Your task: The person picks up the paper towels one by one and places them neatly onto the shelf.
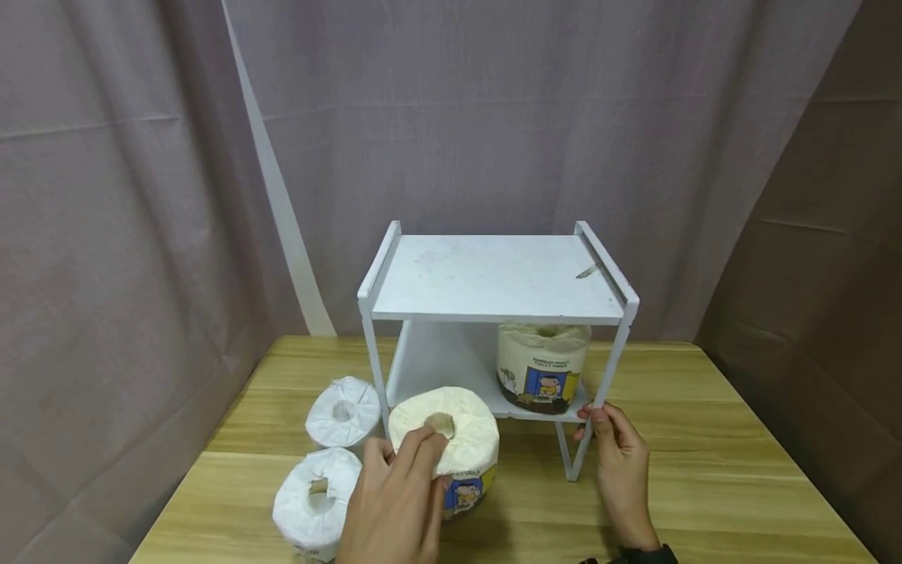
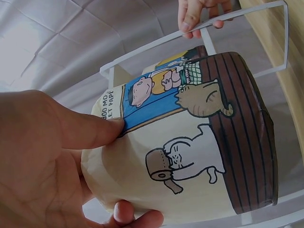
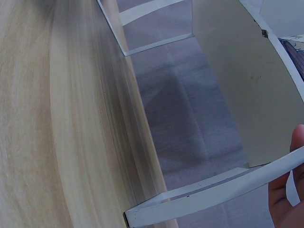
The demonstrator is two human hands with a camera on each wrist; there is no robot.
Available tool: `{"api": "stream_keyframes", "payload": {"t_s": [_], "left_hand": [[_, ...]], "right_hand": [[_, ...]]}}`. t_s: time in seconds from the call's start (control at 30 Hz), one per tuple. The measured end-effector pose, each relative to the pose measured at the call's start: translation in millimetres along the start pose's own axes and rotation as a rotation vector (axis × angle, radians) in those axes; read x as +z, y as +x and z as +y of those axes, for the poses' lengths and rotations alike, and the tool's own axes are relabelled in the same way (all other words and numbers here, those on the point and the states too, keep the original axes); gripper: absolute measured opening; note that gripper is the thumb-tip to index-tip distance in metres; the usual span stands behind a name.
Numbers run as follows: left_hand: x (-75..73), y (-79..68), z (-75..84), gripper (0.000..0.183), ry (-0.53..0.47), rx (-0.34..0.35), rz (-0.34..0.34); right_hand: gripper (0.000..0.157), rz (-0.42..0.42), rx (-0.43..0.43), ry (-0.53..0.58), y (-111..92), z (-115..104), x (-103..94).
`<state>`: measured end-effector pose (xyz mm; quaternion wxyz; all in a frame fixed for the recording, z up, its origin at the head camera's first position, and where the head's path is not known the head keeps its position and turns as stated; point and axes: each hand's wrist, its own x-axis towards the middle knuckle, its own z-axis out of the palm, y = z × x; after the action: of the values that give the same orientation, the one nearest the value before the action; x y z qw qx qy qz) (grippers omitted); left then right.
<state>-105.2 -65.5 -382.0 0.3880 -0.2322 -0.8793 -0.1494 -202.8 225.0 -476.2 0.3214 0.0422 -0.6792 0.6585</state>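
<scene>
My left hand [image 1: 395,501] grips a cream-wrapped toilet paper roll [image 1: 474,431] in front of the shelf's left side. Fingers reach over its top near the core hole, and in the left wrist view the thumb [image 2: 95,130] lies along the printed wrapper with cartoon cats. With thumb and fingers, my right hand [image 1: 623,462] pinches the right front leg of a white two-tier metal shelf [image 1: 493,274], by the lower tier. Part of that hand [image 3: 289,194] shows beside the white frame in the right wrist view. A second cream roll [image 1: 543,368] stands upright on the lower tier, at its right end.
Two white-wrapped rolls stand on the wooden table [image 1: 705,462] left of the shelf, one farther back [image 1: 341,431] and one nearer [image 1: 303,513], close to my left hand. Grey curtains [image 1: 493,117] hang behind and at the sides. The upper tier overhangs the lower one.
</scene>
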Motion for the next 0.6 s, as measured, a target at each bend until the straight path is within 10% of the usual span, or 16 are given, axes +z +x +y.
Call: {"api": "stream_keyframes", "payload": {"t_s": [0.6], "left_hand": [[-13.1, 17.1, -3.5, 0.032, -0.042, -0.046, 0.008]], "right_hand": [[0.025, 0.013, 0.004, -0.017, 0, 0, 1.2]]}}
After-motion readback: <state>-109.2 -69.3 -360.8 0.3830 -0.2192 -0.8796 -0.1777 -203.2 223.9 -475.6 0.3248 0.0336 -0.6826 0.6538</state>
